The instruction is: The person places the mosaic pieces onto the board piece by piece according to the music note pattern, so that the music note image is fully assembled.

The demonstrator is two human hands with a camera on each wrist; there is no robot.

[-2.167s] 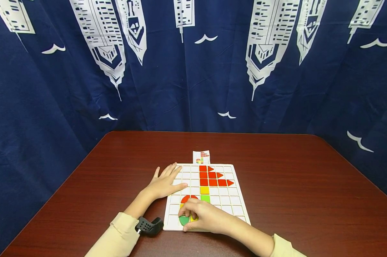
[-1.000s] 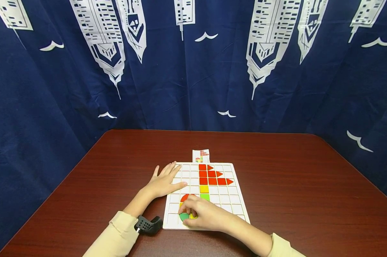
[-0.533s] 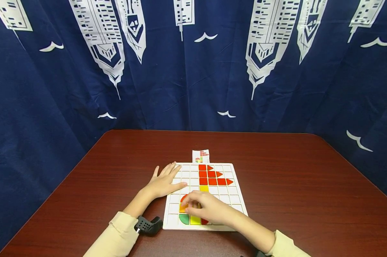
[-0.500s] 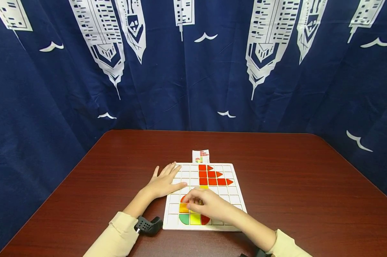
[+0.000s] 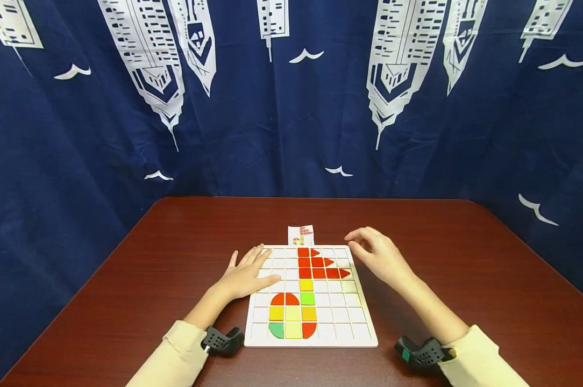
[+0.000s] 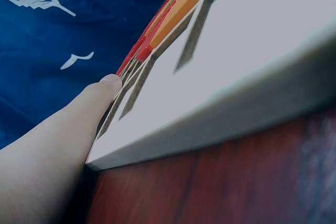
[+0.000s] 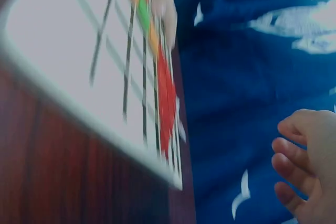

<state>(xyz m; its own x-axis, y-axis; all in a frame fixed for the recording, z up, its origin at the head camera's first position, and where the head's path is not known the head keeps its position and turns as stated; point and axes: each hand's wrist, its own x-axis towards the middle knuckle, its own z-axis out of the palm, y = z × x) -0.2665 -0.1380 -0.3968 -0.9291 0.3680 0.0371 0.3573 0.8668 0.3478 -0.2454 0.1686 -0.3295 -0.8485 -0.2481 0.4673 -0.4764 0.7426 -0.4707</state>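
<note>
A white grid board point(image 5: 340, 334) lies on the table, holding several flat coloured pieces. Red squares point(image 5: 304, 273) and red triangles fill three rows at the top, above a yellow square point(image 5: 306, 285) and a light green square point(image 5: 307, 299). Lower left are red rounded pieces point(image 5: 277, 299), yellow squares, a green rounded piece point(image 5: 277, 330) and a red rounded piece point(image 5: 309, 330). My left hand point(image 5: 245, 275) rests spread on the board's left side, thumb on the grid. My right hand point(image 5: 381, 259) is raised beside the board's upper right corner, fingers loosely bent, holding nothing.
A small picture card point(image 5: 300, 235) showing a similar coloured pattern lies against the board's far edge. The brown table point(image 5: 214, 226) extends around the board, with a blue curtain point(image 5: 282, 140) behind it. Black wrist devices point(image 5: 419, 352) sit on both wrists.
My right hand has left the lower left pieces and moved up and right, off the board, uncovering the whole lower pattern. My left hand stays in place.
</note>
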